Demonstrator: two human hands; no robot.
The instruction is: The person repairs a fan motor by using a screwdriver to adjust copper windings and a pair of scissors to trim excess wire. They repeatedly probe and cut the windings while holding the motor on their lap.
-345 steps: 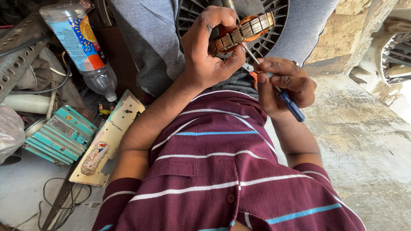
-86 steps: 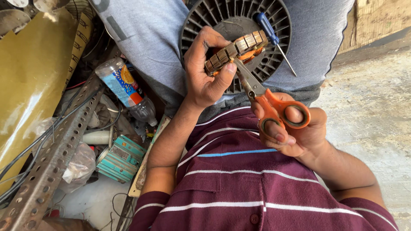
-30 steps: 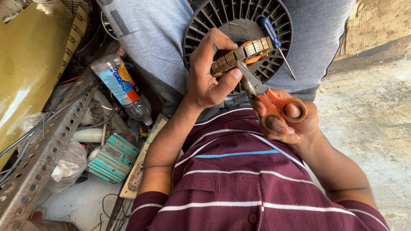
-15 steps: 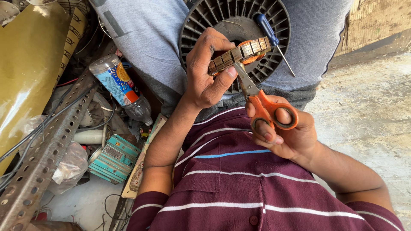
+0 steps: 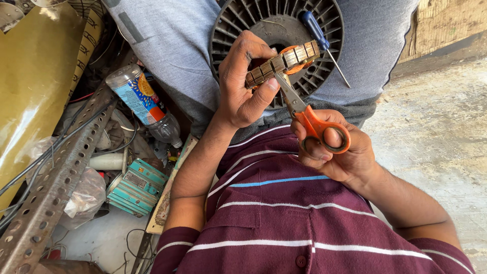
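Note:
My left hand (image 5: pixel 242 83) grips a ring-shaped motor stator (image 5: pixel 284 62) with brown laminations and copper-orange windings, held over my lap. My right hand (image 5: pixel 337 155) holds orange-handled scissors (image 5: pixel 310 119), fingers through the loops, and the blades reach up to the stator's lower edge. Behind the stator, a black plastic fan wheel (image 5: pixel 264 23) rests on my grey-trousered lap, with a blue-handled screwdriver (image 5: pixel 320 38) lying on it.
To the left lie a plastic bottle with a colourful label (image 5: pixel 142 104), a teal ribbed box (image 5: pixel 137 186), a perforated metal angle bar (image 5: pixel 56 175), a yellow-brown sheet (image 5: pixel 35 81), wires and a plastic bag. Bare concrete floor (image 5: pixel 441 142) spreads to the right.
Long ago my right hand held the blue screwdriver; it now holds the scissors and the screwdriver lies on the fan wheel. Over the last second the scissors shifted slightly against the stator.

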